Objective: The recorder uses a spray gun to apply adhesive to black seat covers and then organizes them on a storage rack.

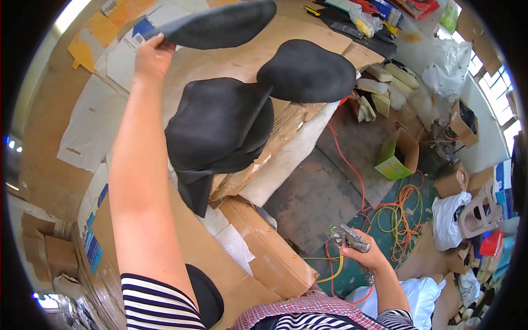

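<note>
My left hand (154,55) is raised over the far part of the cardboard-covered table, its fingers pinching the edge of a curved black padded panel (225,25). Low on the right, my right hand (367,252) is wrapped round a metal spray gun (347,237), with a yellow and an orange hose running from it. A rounded black padded piece (308,71) lies on the table's right edge. Beside it, black sheets of material (214,121) are heaped, one corner hanging down. Another black piece (204,294) shows partly behind my left sleeve.
Tangled yellow and orange hoses (404,220) lie on the green floor. A green open box (397,157), a plastic stool (481,212) and white bags (448,220) stand on the right. Foam offcuts (388,82) are piled beyond the table edge. Tools and packages (363,22) lie at the far end.
</note>
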### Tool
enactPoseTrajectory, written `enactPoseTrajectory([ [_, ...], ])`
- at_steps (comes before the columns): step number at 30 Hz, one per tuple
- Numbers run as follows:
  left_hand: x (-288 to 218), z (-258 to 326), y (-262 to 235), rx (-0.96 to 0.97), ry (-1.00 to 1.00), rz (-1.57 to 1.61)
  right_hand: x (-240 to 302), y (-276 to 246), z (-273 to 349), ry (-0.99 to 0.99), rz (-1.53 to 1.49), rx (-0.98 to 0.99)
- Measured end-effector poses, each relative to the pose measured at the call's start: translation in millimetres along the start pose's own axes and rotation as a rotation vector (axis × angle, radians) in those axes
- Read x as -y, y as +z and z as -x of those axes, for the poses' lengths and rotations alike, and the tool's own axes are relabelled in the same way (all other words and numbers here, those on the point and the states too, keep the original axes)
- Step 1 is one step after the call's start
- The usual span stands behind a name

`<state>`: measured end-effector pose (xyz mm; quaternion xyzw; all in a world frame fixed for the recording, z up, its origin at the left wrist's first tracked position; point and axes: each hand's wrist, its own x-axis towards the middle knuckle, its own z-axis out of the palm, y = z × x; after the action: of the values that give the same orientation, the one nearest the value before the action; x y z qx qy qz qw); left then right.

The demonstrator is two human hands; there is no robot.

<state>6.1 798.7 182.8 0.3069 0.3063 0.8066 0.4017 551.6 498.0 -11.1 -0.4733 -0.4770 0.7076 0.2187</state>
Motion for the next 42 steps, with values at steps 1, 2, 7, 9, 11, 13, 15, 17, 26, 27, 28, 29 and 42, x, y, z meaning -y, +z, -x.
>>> enactPoseTrajectory([
  [1, 18.0, -3.4, -20.3, 0.005, -0.026, -0.077, -7.2, -1.3, -6.2, -0.01, -0.018, 0.002],
  [2, 30.7, -1.5, -42.2, -0.101, -0.145, -0.132, -10.7, -2.2, -9.2, 0.008, -0.029, 0.017],
  [7, 57.8, 79.3, -85.7, -0.405, -0.303, -0.255, 3.1, 4.1, 3.7, -0.011, 0.085, 0.031],
  [9, 41.5, 129.0, -107.8, -0.419, -0.261, -0.265, 7.1, 12.3, 6.9, -0.008, 0.122, 0.082],
  [11, 17.0, 179.3, -108.6, -0.406, -0.234, -0.266, 15.5, 21.1, 21.3, 0.0, 0.134, 0.107],
  [13, -25.0, 234.9, -125.8, -0.434, -0.208, -0.272, 21.7, 35.3, 31.1, -0.045, 0.108, 0.173],
  [15, -69.4, 292.5, -149.5, -0.504, -0.18, -0.284, 31.1, 54.0, 42.2, -0.061, 0.091, 0.273],
  [17, -111.9, 360.4, -177.4, -0.573, -0.122, -0.277, 45.5, 77.2, 58.4, -0.137, 0.091, 0.367],
  [26, -216.9, 724.4, -381.8, -1.268, 0.208, -0.084, 11.2, 163.0, 102.4, -0.293, 0.217, 0.762],
  [27, -220.9, 765.0, -395.7, -1.322, 0.202, -0.062, 3.6, 170.2, 109.1, -0.257, 0.238, 0.712],
  [28, -224.9, 796.6, -398.7, -1.373, 0.188, -0.039, -2.9, 176.9, 118.9, -0.221, 0.259, 0.653],
  [29, -226.6, 822.9, -402.0, -1.383, 0.181, -0.036, -0.9, 185.0, 127.7, -0.182, 0.289, 0.63],
  [42, -204.0, 935.8, -401.4, -1.5, 0.151, 0.04, -3.7, 203.6, 204.8, -0.359, 0.439, 0.299],
])
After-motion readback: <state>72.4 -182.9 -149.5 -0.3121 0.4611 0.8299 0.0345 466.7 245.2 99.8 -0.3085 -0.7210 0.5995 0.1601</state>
